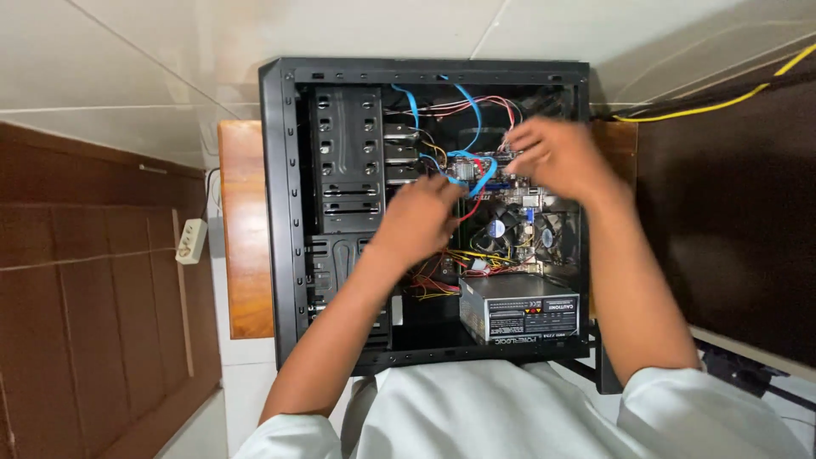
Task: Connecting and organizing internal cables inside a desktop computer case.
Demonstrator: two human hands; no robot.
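Both hands, left hand [422,217] and right hand [552,157], grips unclear, reach inside open computer case [280,212] among blue cables [473,110].

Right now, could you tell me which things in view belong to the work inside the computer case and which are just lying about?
In hand:
- left hand and right hand, both inside the black computer case
- blue cables by the fingers; grip unclear through blur
- motherboard

Lying about:
- white power strip
- yellow cable
- wooden table
- power supply, untouched
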